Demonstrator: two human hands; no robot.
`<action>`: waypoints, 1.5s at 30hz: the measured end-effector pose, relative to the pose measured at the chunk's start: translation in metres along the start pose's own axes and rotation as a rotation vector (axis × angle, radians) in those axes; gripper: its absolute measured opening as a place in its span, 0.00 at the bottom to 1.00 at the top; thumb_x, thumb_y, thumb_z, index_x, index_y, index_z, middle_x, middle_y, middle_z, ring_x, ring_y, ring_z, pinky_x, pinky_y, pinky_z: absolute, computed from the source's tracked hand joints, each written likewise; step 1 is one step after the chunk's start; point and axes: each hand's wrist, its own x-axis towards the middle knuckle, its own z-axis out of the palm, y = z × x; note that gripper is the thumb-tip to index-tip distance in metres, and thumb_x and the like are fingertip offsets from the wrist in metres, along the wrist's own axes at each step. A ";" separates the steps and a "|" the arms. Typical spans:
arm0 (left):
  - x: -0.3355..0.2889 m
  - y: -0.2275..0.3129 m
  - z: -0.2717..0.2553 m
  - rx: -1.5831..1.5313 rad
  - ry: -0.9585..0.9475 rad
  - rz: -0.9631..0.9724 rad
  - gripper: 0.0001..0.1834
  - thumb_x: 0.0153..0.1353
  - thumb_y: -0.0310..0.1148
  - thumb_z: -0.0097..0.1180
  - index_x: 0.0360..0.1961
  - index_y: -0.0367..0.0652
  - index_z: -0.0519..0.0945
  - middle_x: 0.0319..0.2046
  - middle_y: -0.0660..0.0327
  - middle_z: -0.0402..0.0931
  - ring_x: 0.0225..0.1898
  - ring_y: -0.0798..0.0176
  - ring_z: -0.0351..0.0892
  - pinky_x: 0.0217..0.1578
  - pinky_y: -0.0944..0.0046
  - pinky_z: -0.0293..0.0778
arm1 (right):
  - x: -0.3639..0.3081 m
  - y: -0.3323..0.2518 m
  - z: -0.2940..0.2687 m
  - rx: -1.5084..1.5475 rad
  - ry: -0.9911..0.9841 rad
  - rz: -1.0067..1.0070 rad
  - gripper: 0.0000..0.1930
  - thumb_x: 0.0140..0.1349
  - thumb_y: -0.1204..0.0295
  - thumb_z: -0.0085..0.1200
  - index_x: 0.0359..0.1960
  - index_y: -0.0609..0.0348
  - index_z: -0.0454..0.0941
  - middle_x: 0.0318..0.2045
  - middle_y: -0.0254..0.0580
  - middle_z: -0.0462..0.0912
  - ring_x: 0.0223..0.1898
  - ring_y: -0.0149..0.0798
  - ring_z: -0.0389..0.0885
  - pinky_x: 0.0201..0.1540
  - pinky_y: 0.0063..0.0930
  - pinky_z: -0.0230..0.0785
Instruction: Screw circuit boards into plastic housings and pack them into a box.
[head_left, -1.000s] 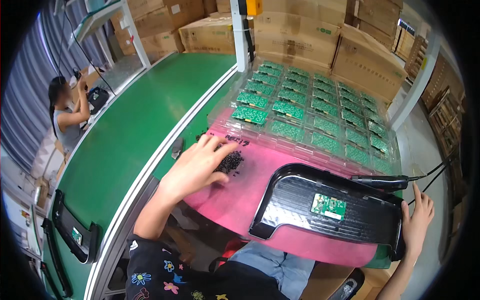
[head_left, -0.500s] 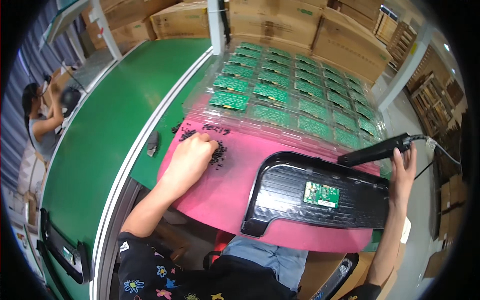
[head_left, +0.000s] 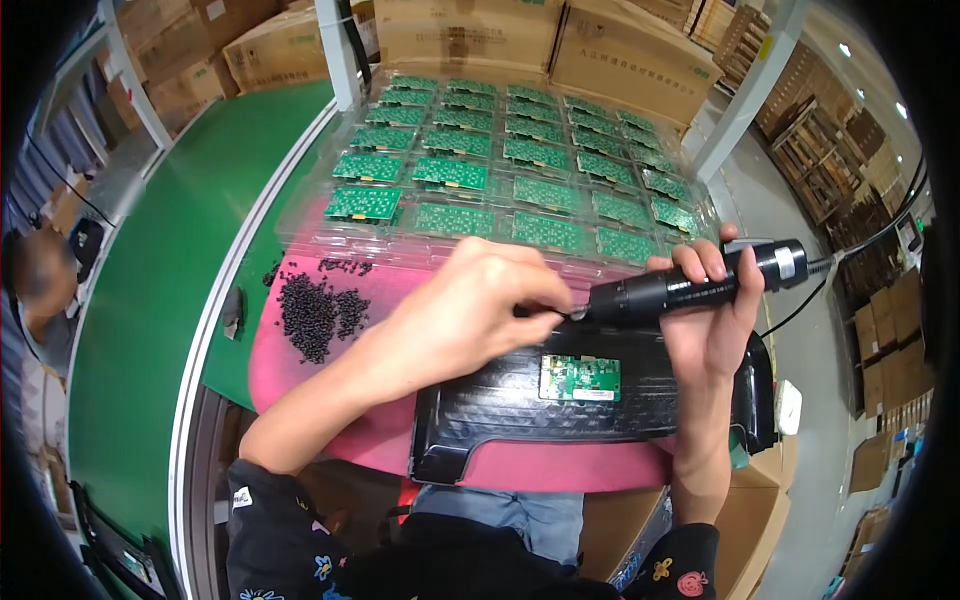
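Observation:
My right hand [head_left: 705, 325] is wrapped round a black electric screwdriver [head_left: 640, 298], held nearly level with its tip pointing left. At that tip my left hand [head_left: 475, 305] is closed in a pinch; anything between the fingertips is too small to make out. Below both hands lies a shallow black plastic housing [head_left: 480, 415], partly covered by my arms. A small green circuit board [head_left: 582, 379] sits inside it. Left of my left forearm is a pile of tiny black screws [head_left: 310, 318] on the pink mat [head_left: 575, 468].
Behind the mat, clear plastic trays [head_left: 300, 222] hold rows of green circuit boards [head_left: 450, 175]. Cartons [head_left: 630, 65] stand beyond them. A green conveyor belt [head_left: 190, 270] runs along the left, with another person [head_left: 42, 275] past it. The screwdriver's cable [head_left: 850, 255] trails right.
My left hand has left the screw pile and come right to the screwdriver's tip. My right hand now grips the screwdriver, raised and brought left over the housing. The whole view has shifted.

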 end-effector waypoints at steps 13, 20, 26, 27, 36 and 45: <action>-0.008 -0.042 0.041 -0.793 -0.174 -0.517 0.07 0.57 0.21 0.63 0.38 0.34 0.82 0.36 0.61 0.81 0.39 0.69 0.80 0.44 0.68 0.75 | -0.026 -0.002 -0.002 -0.011 -0.209 0.010 0.12 0.66 0.63 0.54 0.45 0.46 0.65 0.25 0.24 0.67 0.31 0.25 0.66 0.51 0.35 0.58; -0.012 -0.039 0.041 -0.256 -0.162 -0.217 0.07 0.56 0.23 0.64 0.36 0.36 0.82 0.32 0.61 0.82 0.35 0.68 0.80 0.37 0.69 0.75 | -0.035 -0.011 0.001 -0.150 -0.237 -0.130 0.18 0.59 0.59 0.62 0.42 0.43 0.64 0.22 0.24 0.70 0.28 0.28 0.70 0.53 0.38 0.61; -0.015 -0.038 0.044 -0.223 -0.183 -0.175 0.06 0.55 0.24 0.63 0.35 0.36 0.81 0.31 0.59 0.81 0.32 0.61 0.82 0.33 0.66 0.76 | -0.036 -0.003 0.008 -0.244 -0.251 -0.100 0.17 0.58 0.63 0.62 0.40 0.44 0.63 0.22 0.23 0.69 0.27 0.25 0.67 0.51 0.37 0.60; -0.016 -0.039 0.044 -0.205 -0.170 -0.142 0.06 0.55 0.24 0.63 0.35 0.36 0.81 0.31 0.59 0.81 0.32 0.60 0.82 0.33 0.65 0.76 | -0.036 -0.003 0.009 -0.268 -0.245 -0.093 0.18 0.57 0.62 0.63 0.39 0.44 0.64 0.21 0.23 0.69 0.27 0.25 0.68 0.52 0.38 0.60; -0.015 -0.038 0.051 -0.180 -0.161 -0.190 0.06 0.56 0.25 0.63 0.35 0.36 0.81 0.31 0.57 0.81 0.33 0.59 0.82 0.34 0.64 0.76 | -0.035 -0.008 -0.003 -0.330 -0.357 -0.101 0.20 0.57 0.60 0.65 0.44 0.45 0.66 0.24 0.28 0.72 0.29 0.30 0.71 0.52 0.38 0.61; -0.016 -0.036 0.052 -0.063 -0.144 -0.091 0.08 0.54 0.25 0.64 0.34 0.36 0.80 0.30 0.55 0.79 0.33 0.53 0.80 0.34 0.60 0.75 | -0.039 -0.002 0.012 -0.329 -0.256 -0.122 0.18 0.55 0.61 0.65 0.39 0.43 0.65 0.21 0.23 0.71 0.27 0.26 0.68 0.47 0.34 0.57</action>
